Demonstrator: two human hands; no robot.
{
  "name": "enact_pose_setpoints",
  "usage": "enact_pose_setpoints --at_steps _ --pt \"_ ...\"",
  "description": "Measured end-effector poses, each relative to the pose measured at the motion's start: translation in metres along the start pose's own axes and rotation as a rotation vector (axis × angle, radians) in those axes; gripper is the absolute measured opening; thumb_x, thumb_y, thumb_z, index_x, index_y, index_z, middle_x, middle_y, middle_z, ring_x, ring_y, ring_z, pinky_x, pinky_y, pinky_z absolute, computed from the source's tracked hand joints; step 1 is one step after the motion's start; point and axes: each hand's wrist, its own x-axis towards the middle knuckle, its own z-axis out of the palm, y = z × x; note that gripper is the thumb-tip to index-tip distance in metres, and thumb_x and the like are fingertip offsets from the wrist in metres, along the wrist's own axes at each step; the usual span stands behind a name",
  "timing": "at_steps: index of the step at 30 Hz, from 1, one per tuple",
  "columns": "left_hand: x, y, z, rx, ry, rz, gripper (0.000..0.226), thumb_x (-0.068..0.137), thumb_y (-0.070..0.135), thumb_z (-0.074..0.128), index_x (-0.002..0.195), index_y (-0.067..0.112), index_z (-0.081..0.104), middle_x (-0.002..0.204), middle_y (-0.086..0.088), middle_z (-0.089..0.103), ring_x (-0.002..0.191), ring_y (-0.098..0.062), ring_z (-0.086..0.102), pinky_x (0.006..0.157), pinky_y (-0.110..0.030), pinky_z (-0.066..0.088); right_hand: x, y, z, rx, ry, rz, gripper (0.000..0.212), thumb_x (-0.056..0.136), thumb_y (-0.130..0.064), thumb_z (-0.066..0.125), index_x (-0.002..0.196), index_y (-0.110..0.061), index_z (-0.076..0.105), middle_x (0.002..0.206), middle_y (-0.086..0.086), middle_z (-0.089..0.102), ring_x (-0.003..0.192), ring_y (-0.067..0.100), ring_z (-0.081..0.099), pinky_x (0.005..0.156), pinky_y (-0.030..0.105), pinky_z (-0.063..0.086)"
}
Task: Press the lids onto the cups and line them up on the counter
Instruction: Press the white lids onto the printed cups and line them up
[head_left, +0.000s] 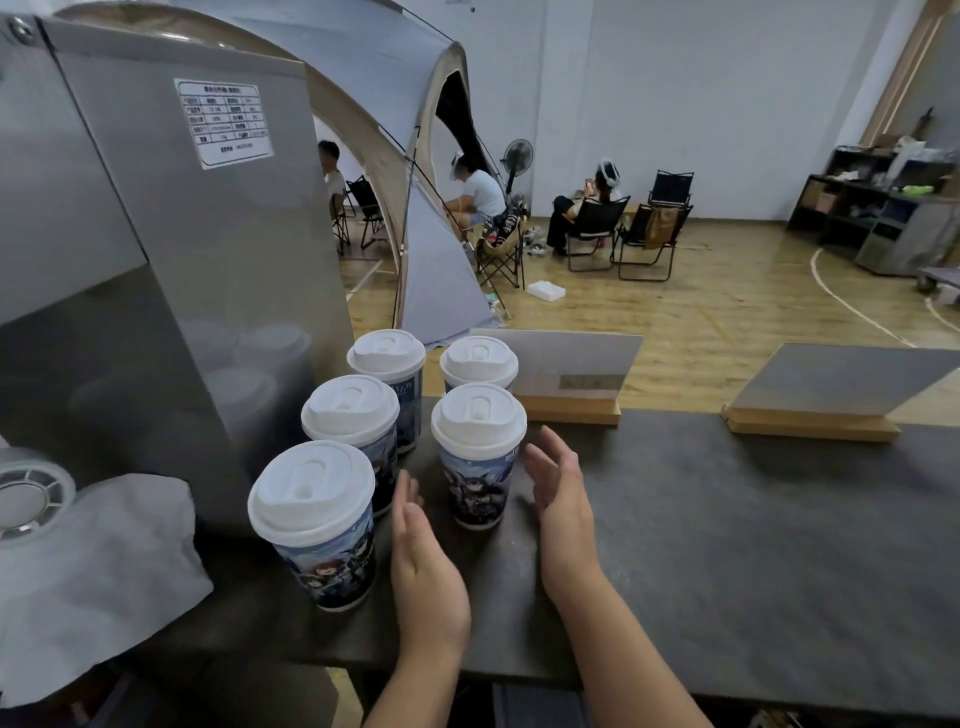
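Cups all lidded; both hands, left hand (423, 561) and right hand (563, 499), spread flat beside front-right cup (477, 457), should nudge it gently into line on table (727, 545).

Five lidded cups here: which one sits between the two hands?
The front cup of the right-hand pair. The left hand and right hand flank it, open; the other four stand further left or behind.

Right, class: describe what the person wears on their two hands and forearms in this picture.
Nothing shows: the left hand and right hand are bare, without gloves, rings, watch or bracelet. Both forearms are bare to the frame's bottom edge; no sleeve is in view.
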Motion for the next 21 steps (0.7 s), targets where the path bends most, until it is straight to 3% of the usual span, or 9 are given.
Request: enact_pose_setpoints --at_steps 3,7,13,18,21 --pt "-0.022 0.005 0.000 -0.059 0.072 -0.003 0.050 0.096 0.049 0.027 0.139 0.031 0.043 0.148 0.005 0.048 0.138 -0.005 0.042 0.119 -0.036 0.029 -0.006 -0.005 -0.020 0.038 0.048 0.002 0.041 0.107 -0.039 0.016 0.129 -0.038 0.051 0.132 -0.002 0.059 0.126 0.009 0.051 0.109 0.030 0.032" --pt "-0.058 0.009 0.019 -0.132 0.051 0.082 0.060 0.087 0.056 0.030 0.137 0.026 0.047 0.141 0.013 0.052 0.135 -0.002 0.045 0.112 -0.029 0.033 -0.018 -0.015 -0.055 0.054 0.120 -0.017 0.042 0.106 -0.042 0.017 0.128 -0.040 0.053 0.129 -0.007 0.061 0.123 0.005 0.053 0.109 0.030 0.032" --pt "-0.104 0.006 0.071 -0.098 -0.168 0.041 0.058 0.087 0.058 0.026 0.136 0.033 0.045 0.143 0.017 0.048 0.135 0.002 0.043 0.112 -0.025 0.030 -0.040 -0.038 -0.131 0.061 0.197 -0.048 0.043 0.104 -0.043 0.018 0.131 -0.037 0.052 0.132 -0.007 0.059 0.126 0.008 0.052 0.111 0.031 0.032" --pt "-0.152 0.008 0.137 -0.083 -0.352 -0.009 0.077 0.083 0.065 0.025 0.146 0.023 0.039 0.148 0.016 0.042 0.132 0.014 0.037 0.110 -0.007 0.027 -0.059 -0.069 -0.229 0.118 0.304 -0.082 0.047 0.104 -0.044 0.016 0.132 -0.033 0.052 0.133 -0.005 0.059 0.124 0.008 0.053 0.113 0.033 0.032" --pt "-0.189 0.000 0.178 -0.067 -0.379 -0.060 0.066 0.091 0.058 0.022 0.148 0.027 0.039 0.151 0.014 0.040 0.123 0.025 0.037 0.101 -0.001 0.027 -0.083 -0.087 -0.299 0.113 0.368 -0.084 0.048 0.103 -0.044 0.015 0.134 -0.032 0.051 0.135 -0.004 0.058 0.126 0.009 0.052 0.114 0.035 0.031"
